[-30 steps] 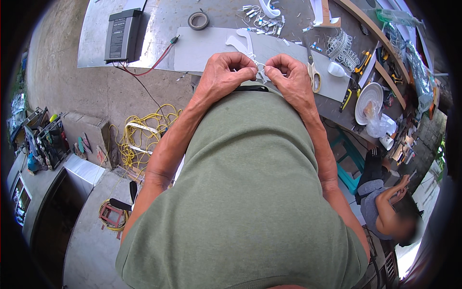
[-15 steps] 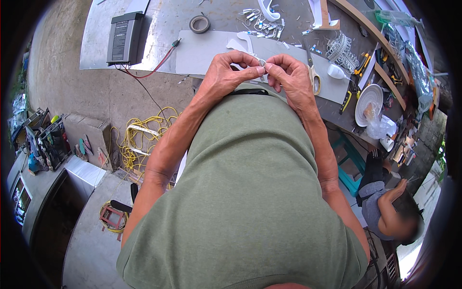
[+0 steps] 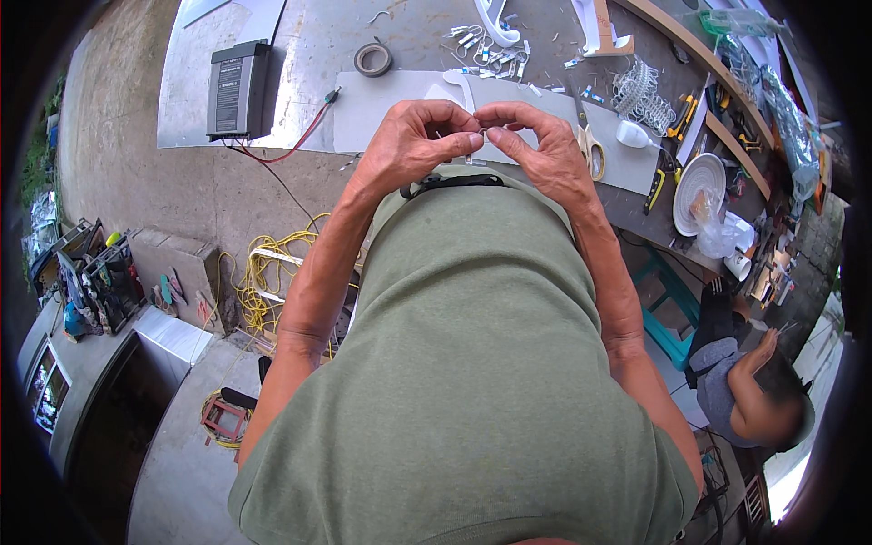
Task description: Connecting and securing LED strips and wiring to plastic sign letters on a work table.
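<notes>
My left hand (image 3: 425,136) and my right hand (image 3: 538,145) meet over the table's near edge, in front of my waist. Thumb and forefinger are pinched together on each. A thin, light wire (image 3: 484,133) runs between the fingertips; most of it is hidden by them. Just below hangs a small pale piece, too small to make out. Under and beyond the hands lies a grey sheet (image 3: 400,91) with a white curved strip (image 3: 460,89) on it. Scissors with beige handles (image 3: 592,154) rest right of my right hand.
Small white wired modules (image 3: 495,54) lie beyond, beside a dark tape roll (image 3: 372,59). At left sits a black power supply box (image 3: 238,95) with red leads. To the right are coiled white wire (image 3: 640,94), a white bottle (image 3: 633,134), a utility knife (image 3: 654,192) and a seated person (image 3: 736,391).
Both hands have shifted slightly left, and their grip on the thin wire has changed. The whole view has moved a little. At right, the other person's arm has moved.
</notes>
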A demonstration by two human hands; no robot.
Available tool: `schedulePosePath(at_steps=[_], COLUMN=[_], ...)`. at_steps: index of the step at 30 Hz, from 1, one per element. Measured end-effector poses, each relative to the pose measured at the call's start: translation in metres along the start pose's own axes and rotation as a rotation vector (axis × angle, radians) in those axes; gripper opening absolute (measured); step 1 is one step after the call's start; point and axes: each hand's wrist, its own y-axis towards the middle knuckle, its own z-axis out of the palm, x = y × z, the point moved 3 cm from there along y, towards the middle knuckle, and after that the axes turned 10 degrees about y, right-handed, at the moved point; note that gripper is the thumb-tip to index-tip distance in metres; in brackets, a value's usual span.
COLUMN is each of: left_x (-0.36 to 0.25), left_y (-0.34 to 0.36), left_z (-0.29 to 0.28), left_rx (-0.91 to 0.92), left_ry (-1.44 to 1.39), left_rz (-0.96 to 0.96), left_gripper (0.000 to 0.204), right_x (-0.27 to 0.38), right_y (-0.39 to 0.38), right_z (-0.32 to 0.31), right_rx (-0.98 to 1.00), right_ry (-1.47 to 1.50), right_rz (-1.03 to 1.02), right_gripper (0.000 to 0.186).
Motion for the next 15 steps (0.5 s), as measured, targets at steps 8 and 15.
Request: schedulePosePath(at_steps=[8, 15], left_x=[-0.001, -0.002], left_y=[-0.004, -0.005], left_z=[-0.004, 0.006], left_rx=[0.114, 0.03], left_ry=[0.063, -0.254], left_rz=[-0.055, -0.06], left_gripper=[0.023, 0.029], right_x=[0.005, 0.005], right_y=[-0.004, -0.007], right_z=[0.003, 0.001], right_rx=[0.039, -0.088], right_ry=[-0.121, -0.083], right_rz=[-0.032, -0.025], right_gripper=[0.028, 0.028])
